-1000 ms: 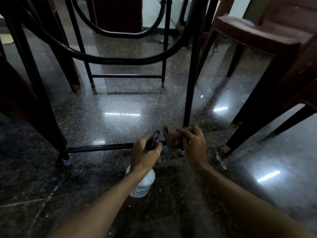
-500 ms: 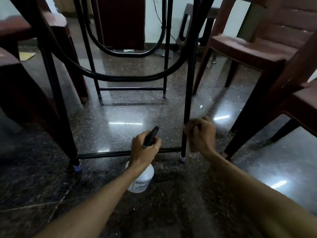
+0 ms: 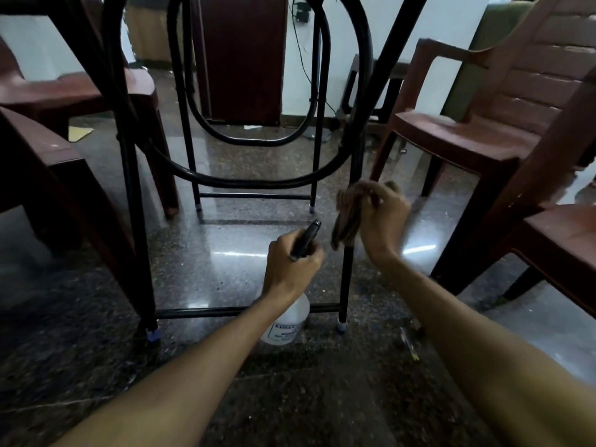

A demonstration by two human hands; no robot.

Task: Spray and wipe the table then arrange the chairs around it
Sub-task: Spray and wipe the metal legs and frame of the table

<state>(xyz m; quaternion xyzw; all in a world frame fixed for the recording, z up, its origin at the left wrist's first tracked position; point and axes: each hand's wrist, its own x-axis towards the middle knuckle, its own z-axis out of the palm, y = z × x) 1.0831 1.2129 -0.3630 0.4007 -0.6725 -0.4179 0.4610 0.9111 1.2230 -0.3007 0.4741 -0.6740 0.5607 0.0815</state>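
Down at floor level, two brown left chairs point(image 3: 74, 91) stand beside the counter's black left leg point(image 3: 135, 204). A low crossbar point(image 3: 200, 312) joins that leg to the right leg point(image 3: 348, 285). The left hand point(image 3: 292, 269) grips the black head of a white bottle point(image 3: 287, 327), fingers curled round it. The bottle hangs in front of the crossbar, low over the floor point(image 3: 258, 398); whether it touches the floor cannot be told. The right hand point(image 3: 382, 217) holds a brown cloth point(image 3: 346, 217) against the right leg about halfway up, fingers curled round the cloth. Two brown right chairs point(image 3: 467, 133) stand just past that leg.
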